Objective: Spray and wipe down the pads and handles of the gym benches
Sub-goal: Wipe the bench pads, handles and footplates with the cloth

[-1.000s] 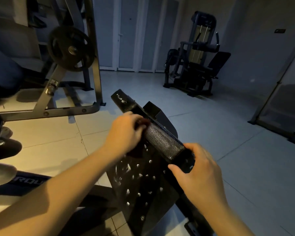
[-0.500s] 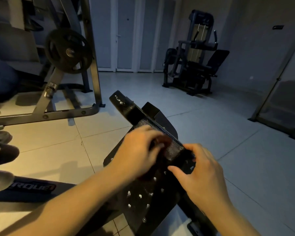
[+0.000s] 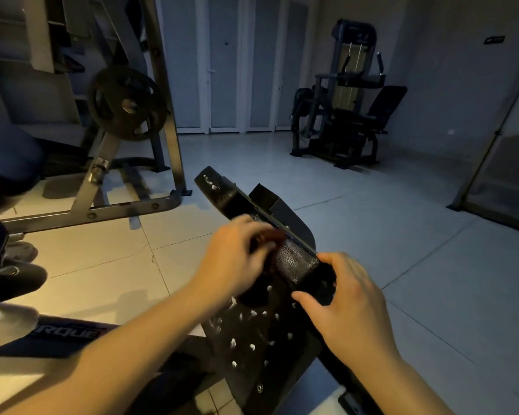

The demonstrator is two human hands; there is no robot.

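Note:
A black padded roller (image 3: 295, 260) runs diagonally across the top of a black bench plate (image 3: 252, 333) dotted with white foam spots. My left hand (image 3: 234, 262) is closed on a dark cloth (image 3: 267, 238), pressing it against the roller's middle. My right hand (image 3: 351, 304) grips the roller's near end. The roller's far end (image 3: 215, 187) carries white foam streaks. No spray bottle is in view.
A plate-loaded rack with a weight disc (image 3: 126, 104) stands at the left. A cable machine with a seat (image 3: 348, 115) is at the back right. A leaning frame (image 3: 492, 145) is at the far right. Tiled floor (image 3: 402, 235) surrounds the bench.
My left hand slid the cloth down the roller toward my right hand, then back up toward the middle. My right hand stayed on the near end.

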